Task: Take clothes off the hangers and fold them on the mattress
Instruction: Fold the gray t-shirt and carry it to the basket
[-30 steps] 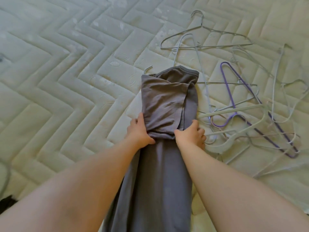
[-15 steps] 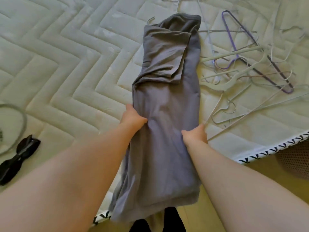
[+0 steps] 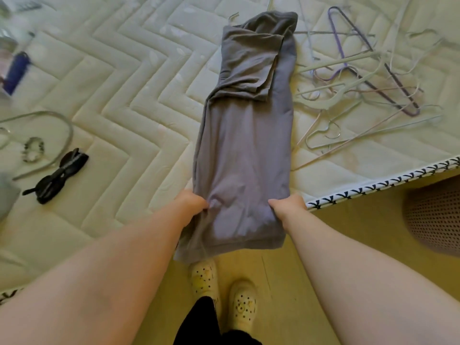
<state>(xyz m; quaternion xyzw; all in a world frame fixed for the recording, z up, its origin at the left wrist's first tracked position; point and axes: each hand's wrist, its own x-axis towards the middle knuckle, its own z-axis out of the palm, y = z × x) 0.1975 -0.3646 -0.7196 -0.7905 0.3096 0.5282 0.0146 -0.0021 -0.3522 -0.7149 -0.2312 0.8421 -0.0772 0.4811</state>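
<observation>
Quilted mattress carried the grey garment lengthwise, near end hanging off the edge over the floor. You had your left hand and right hand each pinching that near end by its side edges. Empty hangers lay just right of it.

Both arms reach forward, left hand and right hand each closed in a grip.
</observation>
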